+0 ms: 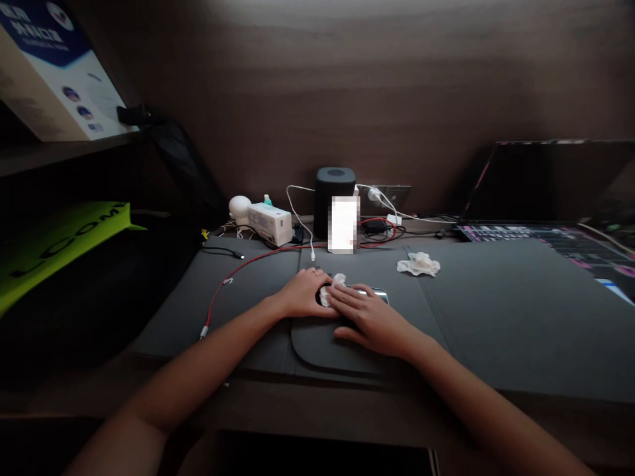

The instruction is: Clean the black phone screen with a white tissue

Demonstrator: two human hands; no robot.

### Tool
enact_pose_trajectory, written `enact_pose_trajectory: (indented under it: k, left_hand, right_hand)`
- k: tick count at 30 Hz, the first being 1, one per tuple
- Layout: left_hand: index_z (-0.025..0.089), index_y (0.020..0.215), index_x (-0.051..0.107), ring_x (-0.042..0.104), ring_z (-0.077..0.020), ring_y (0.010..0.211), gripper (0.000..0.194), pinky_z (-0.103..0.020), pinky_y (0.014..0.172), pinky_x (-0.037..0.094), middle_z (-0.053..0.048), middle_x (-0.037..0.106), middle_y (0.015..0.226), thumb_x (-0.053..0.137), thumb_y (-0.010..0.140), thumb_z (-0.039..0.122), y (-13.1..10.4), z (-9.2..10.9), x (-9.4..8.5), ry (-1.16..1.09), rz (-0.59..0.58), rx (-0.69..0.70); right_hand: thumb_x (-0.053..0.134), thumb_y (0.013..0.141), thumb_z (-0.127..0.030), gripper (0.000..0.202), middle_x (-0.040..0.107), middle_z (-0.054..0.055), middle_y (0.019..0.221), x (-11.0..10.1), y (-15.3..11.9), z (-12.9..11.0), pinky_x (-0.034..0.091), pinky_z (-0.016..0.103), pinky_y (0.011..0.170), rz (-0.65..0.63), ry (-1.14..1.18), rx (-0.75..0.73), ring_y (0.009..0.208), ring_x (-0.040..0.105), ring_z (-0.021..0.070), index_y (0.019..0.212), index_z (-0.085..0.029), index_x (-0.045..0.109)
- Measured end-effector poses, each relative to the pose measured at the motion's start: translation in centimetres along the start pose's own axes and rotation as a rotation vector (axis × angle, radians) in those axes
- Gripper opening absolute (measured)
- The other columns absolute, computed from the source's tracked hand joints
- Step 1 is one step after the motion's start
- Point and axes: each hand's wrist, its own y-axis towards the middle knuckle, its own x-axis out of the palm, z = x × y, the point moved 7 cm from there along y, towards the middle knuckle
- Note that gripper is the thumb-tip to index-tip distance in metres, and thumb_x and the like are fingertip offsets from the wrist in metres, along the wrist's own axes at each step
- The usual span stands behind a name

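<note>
A phone [381, 295] with a shiny edge lies on the dark grey mat, mostly covered by my hands. My left hand [306, 292], with a ring on one finger, is curled around the phone's left end. Under the fingers of my right hand [372, 316] is a crumpled white tissue [339, 280], pressed down at the phone's left part. The right fingers are stretched out over it, and the thumb sits apart, lower down. Where the two hands meet, their fingertips partly hide the tissue.
Another crumpled tissue [419, 264] lies right of my hands. Behind stand a black speaker [325, 198], a blurred-out white rectangle [343, 225] and a white box [270, 223]. A red cable [214, 297] crosses the mat's left side. An open laptop [550, 185] stands at right.
</note>
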Motion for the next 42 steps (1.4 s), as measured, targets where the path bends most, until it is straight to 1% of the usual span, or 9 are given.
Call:
enact_pose_trajectory:
  k: [2, 5, 10, 14, 21, 27, 33, 38, 42]
  left_hand:
    - [0.019, 0.099, 0.063, 0.059, -0.0253, 0.095, 0.045, -0.036, 0.084, 0.045, -0.006, 0.064, 0.097, 0.076, 0.072, 0.053, 0.0, -0.1, 0.0, 0.005, 0.004, 0.000]
    - [0.020, 0.108, 0.063, 0.059, -0.0258, 0.096, 0.054, -0.036, 0.083, 0.045, -0.005, 0.064, 0.098, 0.078, 0.070, 0.055, 0.0, -0.1, 0.0, -0.016, -0.001, -0.004]
    - [0.021, 0.106, 0.063, 0.059, -0.0254, 0.096, 0.051, -0.037, 0.085, 0.045, -0.005, 0.064, 0.100, 0.076, 0.071, 0.057, -0.1, 0.0, -0.1, -0.013, 0.005, -0.006]
    - [0.021, 0.111, 0.062, 0.059, -0.0264, 0.097, 0.059, -0.037, 0.085, 0.045, -0.006, 0.064, 0.100, 0.077, 0.069, 0.059, -0.1, 0.0, -0.1, -0.029, -0.013, -0.015]
    - [0.019, 0.113, 0.062, 0.059, -0.0269, 0.096, 0.064, -0.037, 0.084, 0.045, -0.006, 0.063, 0.099, 0.077, 0.068, 0.062, 0.0, -0.1, -0.2, -0.028, -0.022, -0.026]
    - [0.019, 0.113, 0.062, 0.059, -0.0265, 0.095, 0.066, -0.037, 0.084, 0.045, -0.007, 0.063, 0.101, 0.076, 0.068, 0.064, 0.0, -0.1, -0.2, -0.032, -0.030, -0.030]
    - [0.019, 0.114, 0.062, 0.059, -0.0264, 0.096, 0.065, -0.037, 0.084, 0.045, -0.006, 0.063, 0.099, 0.077, 0.068, 0.062, -0.1, 0.1, -0.4, -0.036, -0.037, -0.037]
    - [0.019, 0.113, 0.062, 0.059, -0.0264, 0.096, 0.064, -0.037, 0.085, 0.045, -0.006, 0.063, 0.098, 0.078, 0.068, 0.061, -0.1, 0.1, -0.4, -0.032, -0.037, -0.042]
    - [0.019, 0.113, 0.062, 0.059, -0.0262, 0.096, 0.064, -0.037, 0.085, 0.045, -0.006, 0.063, 0.099, 0.078, 0.067, 0.061, -0.1, 0.0, -0.4, -0.038, -0.035, -0.042]
  right_hand:
    - [0.056, 0.097, -0.047, 0.057, 0.049, 0.012, 0.149, 0.2, -0.1, -0.1, 0.036, 0.052, 0.109, -0.028, 0.011, -0.026, 0.140, 0.042, 0.0295, 0.148, -0.023, 0.044]
    - [0.049, 0.101, -0.041, 0.046, 0.052, 0.011, 0.147, 0.1, -0.1, 0.4, 0.036, 0.052, 0.107, -0.020, -0.007, 0.041, 0.137, 0.046, 0.0287, 0.144, -0.025, 0.049]
    - [0.056, 0.096, -0.048, 0.062, 0.045, 0.013, 0.152, 0.2, -0.1, 0.7, 0.034, 0.052, 0.110, -0.031, 0.031, 0.027, 0.141, 0.039, 0.0307, 0.151, -0.024, 0.040]
    - [0.052, 0.100, -0.040, 0.045, 0.052, 0.008, 0.147, -0.4, -0.6, 1.6, 0.034, 0.052, 0.108, -0.023, 0.052, 0.060, 0.137, 0.046, 0.0284, 0.144, -0.029, 0.050]
    - [0.050, 0.101, -0.038, 0.034, 0.062, 0.008, 0.137, -1.9, -1.4, 2.1, 0.039, 0.047, 0.103, -0.058, 0.094, 0.068, 0.128, 0.056, 0.0266, 0.131, -0.028, 0.063]
    - [0.052, 0.100, -0.039, 0.036, 0.062, 0.007, 0.137, -2.5, -2.2, 2.8, 0.041, 0.047, 0.102, -0.061, 0.133, 0.091, 0.129, 0.055, 0.0285, 0.131, -0.027, 0.064]
    - [0.051, 0.100, -0.037, 0.030, 0.071, 0.003, 0.123, -3.5, -2.9, 3.5, 0.045, 0.043, 0.100, -0.073, 0.179, 0.119, 0.120, 0.063, 0.0270, 0.119, -0.028, 0.072]
    - [0.055, 0.098, -0.039, 0.033, 0.068, 0.004, 0.129, -3.5, -3.2, 3.5, 0.045, 0.043, 0.103, -0.078, 0.193, 0.091, 0.124, 0.059, 0.0278, 0.126, -0.028, 0.068]
    - [0.057, 0.097, -0.042, 0.027, 0.073, 0.004, 0.119, -3.9, -3.8, 4.3, 0.048, 0.043, 0.098, -0.085, 0.186, 0.118, 0.117, 0.064, 0.0280, 0.108, -0.027, 0.076]
